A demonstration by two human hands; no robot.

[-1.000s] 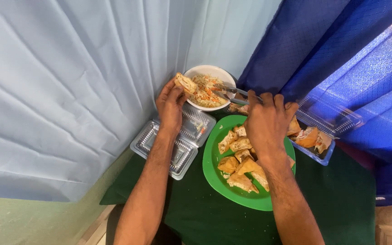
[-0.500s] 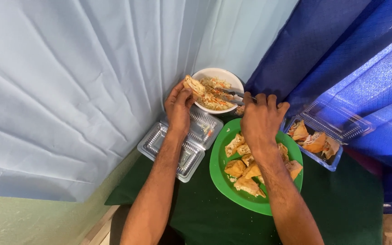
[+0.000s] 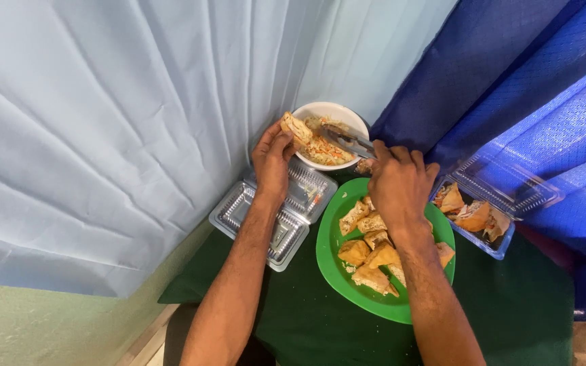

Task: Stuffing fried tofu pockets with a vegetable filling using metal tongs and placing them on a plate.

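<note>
Little has shifted since the earlier frame: both hands remain at the white bowl, and the tongs tips still sit in its filling.

Pale blue curtain point(image 3: 103, 135): hangs across the left and back.

Empty clear plastic container point(image 3: 272, 210): open, lid hinged flat, on the dark green tablecloth point(image 3: 510, 318), partly under the left forearm.

Left hand point(image 3: 272, 159): raised over the container, fingers closed on a fried pastry piece point(image 3: 296, 127) held at the left rim of the bowl.

White bowl point(image 3: 334, 110): against the curtain, holding shredded filling point(image 3: 320, 146) with orange flecks.

Metal tongs point(image 3: 347, 140): tips in the filling, handle running down-right into the right hand.

Right hand point(image 3: 398, 183): fingers wrapped round the tongs handle, hand over the top edge of the green plate.

Green plate point(image 3: 330, 261): round, just below the bowl, carrying several fried golden pieces point(image 3: 364, 254).

Second clear container point(image 3: 490, 203): open, right of the plate, more fried pieces inside, beside the dark blue cloth point(image 3: 510, 81).
</note>
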